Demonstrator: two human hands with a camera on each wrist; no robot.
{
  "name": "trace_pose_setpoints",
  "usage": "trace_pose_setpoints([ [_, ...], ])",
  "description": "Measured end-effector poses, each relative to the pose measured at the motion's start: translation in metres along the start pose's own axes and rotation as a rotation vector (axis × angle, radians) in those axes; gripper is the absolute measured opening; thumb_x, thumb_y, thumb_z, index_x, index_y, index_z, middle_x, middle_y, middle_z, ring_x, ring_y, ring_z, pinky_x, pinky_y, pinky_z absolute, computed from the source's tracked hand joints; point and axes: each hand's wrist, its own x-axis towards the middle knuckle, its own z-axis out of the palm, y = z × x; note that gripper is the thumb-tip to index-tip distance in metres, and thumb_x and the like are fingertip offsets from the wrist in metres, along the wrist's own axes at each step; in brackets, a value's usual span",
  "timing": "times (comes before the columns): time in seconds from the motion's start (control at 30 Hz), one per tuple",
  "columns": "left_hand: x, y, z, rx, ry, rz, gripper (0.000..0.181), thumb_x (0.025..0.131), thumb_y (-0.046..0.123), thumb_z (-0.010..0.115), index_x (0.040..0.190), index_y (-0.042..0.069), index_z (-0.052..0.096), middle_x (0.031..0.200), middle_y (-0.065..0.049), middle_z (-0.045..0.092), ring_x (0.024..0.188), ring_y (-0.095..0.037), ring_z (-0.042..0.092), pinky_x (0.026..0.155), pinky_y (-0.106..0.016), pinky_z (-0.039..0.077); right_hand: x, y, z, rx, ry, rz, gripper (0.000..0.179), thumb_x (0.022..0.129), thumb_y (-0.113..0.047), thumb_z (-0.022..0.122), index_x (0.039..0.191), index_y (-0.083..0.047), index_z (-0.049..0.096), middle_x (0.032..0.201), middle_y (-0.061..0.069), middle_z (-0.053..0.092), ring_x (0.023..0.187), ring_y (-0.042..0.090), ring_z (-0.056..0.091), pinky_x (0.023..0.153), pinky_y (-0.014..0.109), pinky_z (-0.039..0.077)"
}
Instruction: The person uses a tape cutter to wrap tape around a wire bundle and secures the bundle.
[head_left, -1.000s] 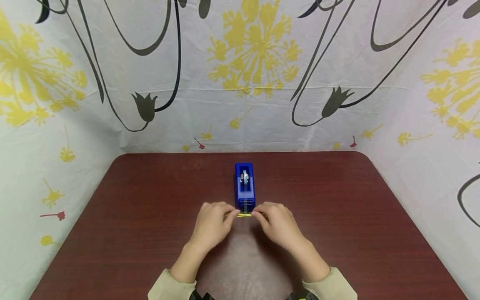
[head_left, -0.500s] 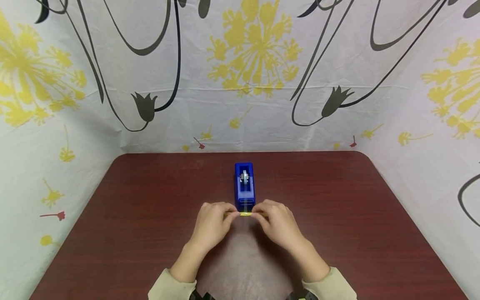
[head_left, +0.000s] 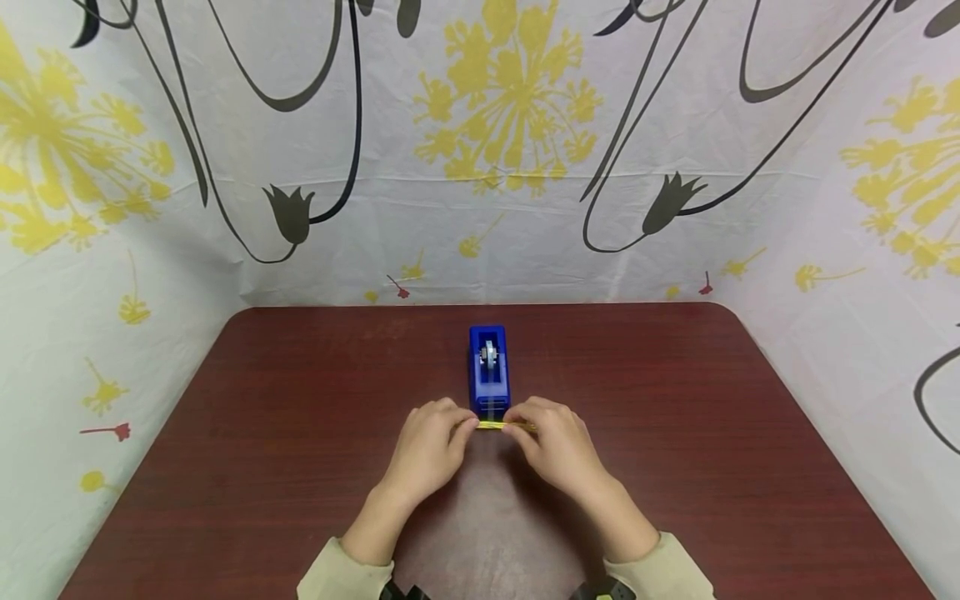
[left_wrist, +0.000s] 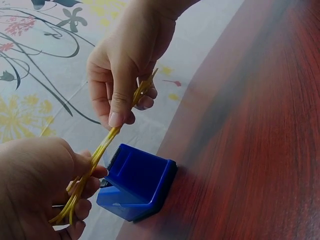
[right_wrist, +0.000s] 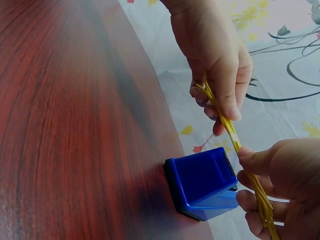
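Observation:
In the head view both hands meet at the near end of a blue tape dispenser (head_left: 490, 375). Between them stretches a narrow bundle of thin yellow strands (head_left: 491, 425), held level from side to side. My left hand (head_left: 427, 442) pinches one end between thumb and fingers, and my right hand (head_left: 553, 442) pinches the other. Loose strand tips fan out past the thumb of each hand in the wrist views. A pale patch shows on the bundle (right_wrist: 234, 135) near its middle, in the right wrist view. The dispenser's serrated cutting edge (left_wrist: 114, 157) lies just beyond the strands.
A roll of clear tape (head_left: 489, 356) sits in the dispenser, which stands on a dark red-brown wooden table (head_left: 337, 358). White cloth (head_left: 375, 150) with yellow and grey flower prints hangs round the table's back and sides.
The strands, crossed and then spread between the fingertips earlier, now lie gathered into a narrow line. Both hands have shifted slightly toward the dispenser and keep their grip. The dispenser has not moved.

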Motion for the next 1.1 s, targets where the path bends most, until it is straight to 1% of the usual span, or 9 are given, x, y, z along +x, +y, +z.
trace_pose_setpoints([
  [0.17,0.0003,-0.001,0.0007,-0.004,0.006,-0.007,0.013,0.098,0.016,0.068,0.092,0.012,0.079,0.079,0.007,0.062,0.074,-0.012,0.056,0.07,-0.034,0.044,0.0001,0.0005,0.0002,0.004,-0.002,-0.003,0.009,0.085,-0.015,0.083,0.088,-0.017,0.076,0.083,-0.009,0.067,0.076,0.011,0.066,0.065,0.035,0.053],
  [0.3,0.0003,-0.0008,0.0007,-0.006,0.015,-0.009,0.012,0.097,0.017,0.069,0.091,0.012,0.078,0.078,0.007,0.061,0.074,-0.012,0.057,0.07,-0.034,0.044,0.0004,0.001,0.0,0.022,-0.007,-0.008,0.003,0.09,-0.016,0.078,0.092,-0.013,0.077,0.084,-0.007,0.068,0.075,0.01,0.066,0.066,0.033,0.053],
  [0.4,0.0003,-0.0008,0.0011,0.001,0.029,0.0,0.011,0.096,0.016,0.07,0.09,0.012,0.078,0.078,0.007,0.061,0.073,-0.012,0.057,0.069,-0.034,0.044,0.001,0.0007,-0.0004,0.03,-0.01,-0.002,0.004,0.093,-0.013,0.074,0.092,-0.011,0.078,0.084,-0.004,0.07,0.074,0.009,0.064,0.066,0.032,0.053],
  [0.47,0.0003,-0.0006,0.0015,0.0,0.038,0.002,0.01,0.096,0.016,0.071,0.089,0.012,0.078,0.077,0.007,0.061,0.073,-0.012,0.057,0.068,-0.033,0.044,0.0017,0.0004,-0.0004,0.03,-0.013,0.007,0.006,0.094,-0.011,0.073,0.09,-0.011,0.077,0.082,-0.004,0.07,0.071,0.008,0.063,0.065,0.031,0.053],
  [0.67,0.0001,0.0013,0.0015,-0.017,0.046,-0.005,0.008,0.095,0.016,0.072,0.091,0.012,0.078,0.077,0.007,0.061,0.072,-0.012,0.056,0.068,-0.033,0.044,0.0033,0.0002,0.0004,0.008,-0.014,0.026,0.013,0.092,-0.008,0.073,0.08,-0.011,0.074,0.074,-0.003,0.068,0.064,0.009,0.059,0.062,0.032,0.051],
  [0.9,0.0006,0.0023,0.0008,-0.022,0.034,-0.017,0.011,0.097,0.016,0.069,0.094,0.01,0.078,0.081,0.004,0.065,0.077,-0.014,0.06,0.071,-0.036,0.046,0.0022,-0.0003,0.0001,-0.015,0.001,0.021,0.01,0.091,-0.01,0.076,0.081,-0.012,0.076,0.074,-0.005,0.065,0.066,0.01,0.06,0.062,0.033,0.05],
  [1.1,0.0006,0.0016,0.0006,-0.009,0.025,-0.017,0.012,0.097,0.017,0.069,0.093,0.011,0.079,0.077,0.007,0.06,0.07,-0.011,0.056,0.068,-0.033,0.044,0.001,0.0012,0.0006,-0.016,0.01,-0.001,0.005,0.089,-0.009,0.077,0.085,-0.012,0.078,0.076,-0.005,0.066,0.068,0.009,0.061,0.063,0.033,0.052],
])
